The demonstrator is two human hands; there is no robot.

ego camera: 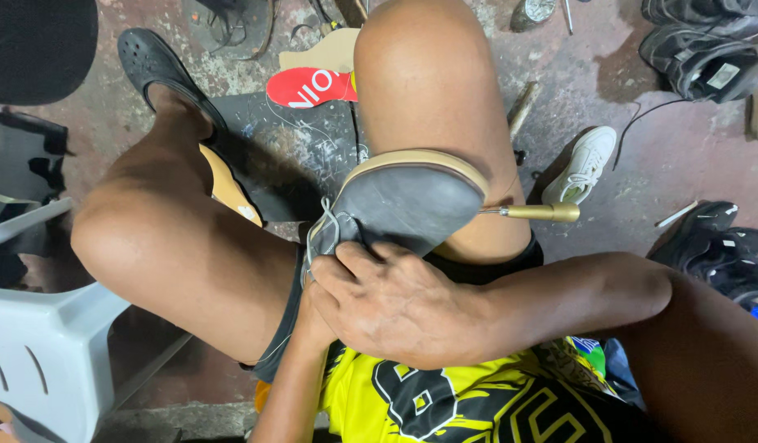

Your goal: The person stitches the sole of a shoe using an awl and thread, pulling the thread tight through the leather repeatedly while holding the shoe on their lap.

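Gripping the heel end of a grey shoe [399, 205], the right hand [395, 308] is closed over it with the fingers curled around the upper and a loop of pale thread [325, 217]. The left hand [309, 316] is mostly hidden beneath the right one, so whether it is closed or spread cannot be told; only its forearm is seen rising toward the shoe. The shoe is held sole-up in the lap, wedged between the two bare knees, its tan rim turned toward the right knee. A brass-handled awl [543, 212] is seen lodged at the shoe's edge, its handle pointing out to the right and touched by neither hand. The step in hand is judged to be stitching of the sole to the upper; the next move would call for the thread to be drawn taut and the awl to be taken up again. No container is seen. Farther out on the concrete floor [559, 98] are lying a white sneaker [584, 164], a red insole [309, 86], dark shoes [707, 53] and a grey plastic chair [43, 344].
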